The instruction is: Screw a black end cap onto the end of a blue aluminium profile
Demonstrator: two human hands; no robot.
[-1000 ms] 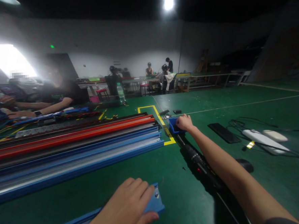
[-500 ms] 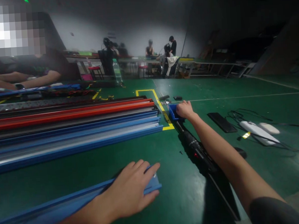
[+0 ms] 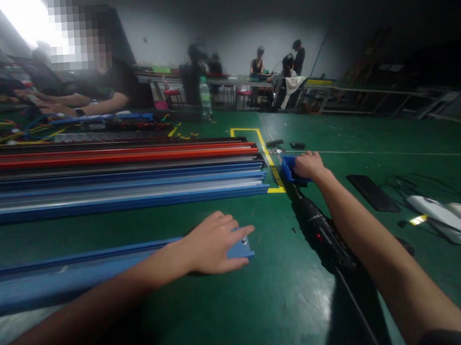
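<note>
My left hand (image 3: 215, 243) lies across the right end of a blue metal rail (image 3: 103, 263), its thumb and forefinger spread on either side of a small hole or screw near the rail's end. My right hand (image 3: 308, 165) reaches into a small blue bin (image 3: 288, 170); its fingertips are hidden inside, and whatever they touch does not show. Just in front of the bin lies a black electric screwdriver (image 3: 323, 232) with a red light and a cable. A tiny dark screw (image 3: 294, 230) rests on the green table left of the screwdriver.
Blue, black and red rails (image 3: 136, 156) lie at the left behind my left hand. Right of my right arm are a black flat object (image 3: 372, 192), white devices (image 3: 444, 214) and cables. A bottle (image 3: 205, 97) stands farther back; a person sits at the far left.
The view has turned, so most things sit farther right. My left hand and the blue rail appear higher in the picture. My right hand is still in the bin.
</note>
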